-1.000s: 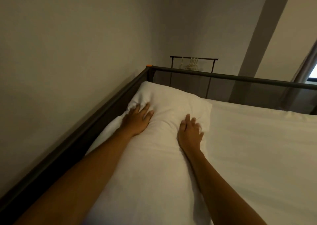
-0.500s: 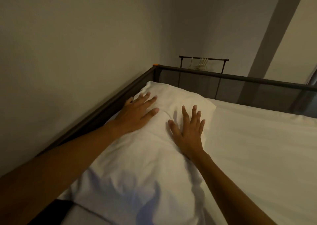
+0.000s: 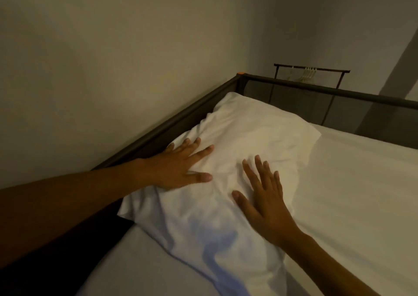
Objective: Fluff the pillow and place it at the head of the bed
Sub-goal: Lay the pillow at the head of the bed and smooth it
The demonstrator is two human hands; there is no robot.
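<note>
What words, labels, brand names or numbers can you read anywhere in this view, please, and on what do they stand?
None: no readable text shows anywhere.
The pillow, the bed sheet and the dark bed frame show no print or tag.
The orange cap on the frame's corner shows no marking.
The hangers on the rack behind are too small and dim to show any marking.

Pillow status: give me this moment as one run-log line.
pillow: in bed corner against dark frame | left hand: flat on it, open | right hand: flat on it, open | cover: wrinkled
</note>
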